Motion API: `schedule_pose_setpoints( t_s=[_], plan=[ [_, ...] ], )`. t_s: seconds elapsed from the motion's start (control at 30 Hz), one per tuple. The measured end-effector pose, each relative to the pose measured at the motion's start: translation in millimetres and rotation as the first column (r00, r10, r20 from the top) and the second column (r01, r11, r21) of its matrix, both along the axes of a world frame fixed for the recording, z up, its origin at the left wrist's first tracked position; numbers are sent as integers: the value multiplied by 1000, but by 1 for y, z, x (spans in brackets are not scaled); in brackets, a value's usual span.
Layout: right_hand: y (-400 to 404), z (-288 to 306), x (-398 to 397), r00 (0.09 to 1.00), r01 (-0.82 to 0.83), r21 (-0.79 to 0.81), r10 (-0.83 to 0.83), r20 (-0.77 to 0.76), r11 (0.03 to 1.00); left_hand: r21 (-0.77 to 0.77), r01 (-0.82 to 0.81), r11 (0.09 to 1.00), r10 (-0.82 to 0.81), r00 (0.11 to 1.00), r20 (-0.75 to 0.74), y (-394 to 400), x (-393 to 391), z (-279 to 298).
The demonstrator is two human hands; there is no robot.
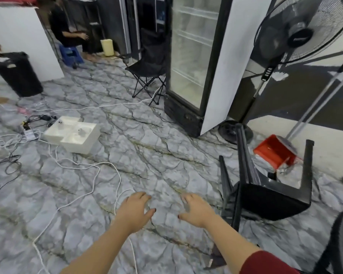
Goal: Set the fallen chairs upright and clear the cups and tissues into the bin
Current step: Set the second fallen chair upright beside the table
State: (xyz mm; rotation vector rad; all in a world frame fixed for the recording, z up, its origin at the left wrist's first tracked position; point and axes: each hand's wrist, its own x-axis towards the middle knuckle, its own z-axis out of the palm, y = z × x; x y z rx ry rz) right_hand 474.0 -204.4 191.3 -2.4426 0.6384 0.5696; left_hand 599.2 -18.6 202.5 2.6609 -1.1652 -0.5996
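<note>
A black plastic chair (269, 186) lies tipped on the floor, right of the right hand (196, 210). Both hands (left hand (136, 208)) hover empty, fingers loosely spread. Gripping the seat edge and a leg should right it cleanly. No cups or tissues are discernible; the black bin (18, 76) stands far left.

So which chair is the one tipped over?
The black stool by the right hand, lying on its side with legs in the air. The folding chair near the fridge stands upright.
</note>
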Motion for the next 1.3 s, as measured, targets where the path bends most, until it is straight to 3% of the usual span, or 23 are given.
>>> schedule_pose_setpoints(
  t_s=[0.3, 0.5, 0.8, 1.13, 1.3],
  plan=[
    [-92, -2, 70, 964, 265, -16, -265, 2, 964, -3, 246, 969, -246, 969, -11, -127, 114, -2],
    [-140, -1, 119, 847, 530, 29, -531, 15, 847, 41, 476, 879, -475, 879, -30, -216, 200, -5],
    [-178, -8, 119, 583, 805, 91, -810, 65, 587, 88, 775, 626, -774, 631, -51, -333, 228, -13],
    [-219, -31, 45, 276, 959, 91, -958, -74, 269, 104, 951, 291, -944, 303, -132, -471, 144, -38],
    [-224, -27, 13, 119, 991, 75, -991, -54, 115, 137, 984, 112, -986, 127, -107, -512, 98, -42]
  ],
)
